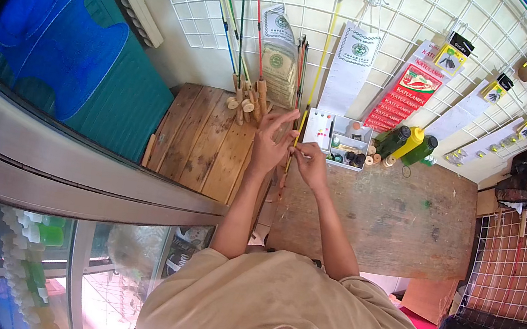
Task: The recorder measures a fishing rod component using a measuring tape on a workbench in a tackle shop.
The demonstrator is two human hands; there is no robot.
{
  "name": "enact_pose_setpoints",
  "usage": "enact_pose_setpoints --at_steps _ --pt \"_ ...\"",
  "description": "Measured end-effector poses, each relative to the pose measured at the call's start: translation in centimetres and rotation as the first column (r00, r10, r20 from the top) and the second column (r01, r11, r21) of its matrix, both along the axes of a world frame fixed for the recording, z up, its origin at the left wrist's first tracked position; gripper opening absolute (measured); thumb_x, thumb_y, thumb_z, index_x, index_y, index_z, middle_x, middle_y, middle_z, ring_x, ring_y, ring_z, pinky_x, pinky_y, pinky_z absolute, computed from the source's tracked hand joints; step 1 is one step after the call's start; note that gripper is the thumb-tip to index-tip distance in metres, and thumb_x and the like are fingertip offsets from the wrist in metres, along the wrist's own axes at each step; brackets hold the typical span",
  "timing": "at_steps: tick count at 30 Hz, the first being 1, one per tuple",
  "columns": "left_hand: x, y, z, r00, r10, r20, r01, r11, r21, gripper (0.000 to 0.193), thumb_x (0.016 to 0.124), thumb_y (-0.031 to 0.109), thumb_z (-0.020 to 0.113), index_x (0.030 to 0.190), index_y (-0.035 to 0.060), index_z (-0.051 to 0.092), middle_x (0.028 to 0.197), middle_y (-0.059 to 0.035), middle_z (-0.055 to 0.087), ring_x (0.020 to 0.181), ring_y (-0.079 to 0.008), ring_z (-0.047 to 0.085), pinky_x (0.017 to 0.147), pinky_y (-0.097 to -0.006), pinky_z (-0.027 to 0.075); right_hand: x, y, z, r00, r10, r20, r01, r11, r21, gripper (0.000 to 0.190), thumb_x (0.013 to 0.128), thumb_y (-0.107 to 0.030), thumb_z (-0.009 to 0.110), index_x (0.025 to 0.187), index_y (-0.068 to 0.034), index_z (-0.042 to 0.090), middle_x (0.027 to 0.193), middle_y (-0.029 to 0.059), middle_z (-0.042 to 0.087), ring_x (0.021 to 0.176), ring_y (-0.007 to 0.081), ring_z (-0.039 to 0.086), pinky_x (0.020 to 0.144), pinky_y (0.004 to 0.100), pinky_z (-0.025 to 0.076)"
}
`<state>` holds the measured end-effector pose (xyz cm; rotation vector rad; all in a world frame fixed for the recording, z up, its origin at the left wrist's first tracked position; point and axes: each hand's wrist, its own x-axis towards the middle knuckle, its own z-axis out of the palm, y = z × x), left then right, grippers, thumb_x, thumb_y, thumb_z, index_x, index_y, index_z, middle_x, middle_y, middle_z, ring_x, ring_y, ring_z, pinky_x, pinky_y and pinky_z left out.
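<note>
A slim yellow fishing rod (318,71) runs from the wire wall grid down past both my hands, its darker lower end reaching over the left edge of the wooden table (387,217). With thumb and fingertips, my right hand (313,165) pinches the rod's lower part. Just left of it is my left hand (270,143), fingers spread and raised, the fingertips close against the rod. Whether a fine line runs between the hands is too small to tell. Right of the rod sits a white compartment tray (340,135) with small bottles and coloured beads or floats.
Wooden-handled rods (247,99) stand on a slatted wooden surface (190,149) at left. Green and yellow bottles (408,142) and wooden spools (372,154) are by the tray. Bait packets (407,94) hang from the wire grid (406,13). A glass cabinet (88,185) flanks my left arm.
</note>
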<state>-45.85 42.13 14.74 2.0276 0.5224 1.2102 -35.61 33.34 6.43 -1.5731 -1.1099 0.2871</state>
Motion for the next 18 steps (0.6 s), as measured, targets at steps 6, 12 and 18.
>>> enact_pose_setpoints --at_steps 6,12,18 --pt "-1.4 -0.4 -7.2 0.945 -0.178 -0.275 0.097 0.954 -0.284 0.037 0.079 0.014 0.07 0.115 0.012 0.065 0.101 -0.0078 0.068 0.089 -0.0224 0.06 0.079 -0.0324 0.048 0.7 -0.4 6.3 0.997 -0.012 0.08 0.005 0.995 0.095 0.018 0.08 -0.008 0.069 0.097 -0.008 0.072 0.083 0.0082 0.069 0.082 0.0218 0.051 0.077 0.0326 0.044" --pt "-0.7 -0.6 -8.0 0.945 -0.124 -0.303 0.001 0.927 -0.375 0.017 0.081 0.009 0.066 0.096 0.0102 0.073 0.092 -0.0094 0.067 0.086 -0.0216 0.06 0.077 -0.0331 0.049 0.5 -0.3 9.0 0.998 0.006 0.067 -0.016 0.991 0.136 0.015 0.081 -0.008 0.068 0.095 -0.005 0.071 0.086 0.0055 0.069 0.083 0.0173 0.052 0.076 0.0296 0.044" --pt "0.5 -1.1 -4.9 0.992 -0.068 -0.103 0.044 0.975 -0.219 0.02 0.078 -0.002 0.064 0.093 0.0077 0.073 0.083 -0.01 0.067 0.088 -0.0192 0.06 0.076 -0.0315 0.05 2.4 -1.5 3.5 0.999 0.03 0.012 -0.031 0.985 0.17 0.031 0.081 -0.008 0.067 0.112 -0.006 0.065 0.106 0.0097 0.065 0.093 0.0191 0.056 0.079 0.0298 0.045"
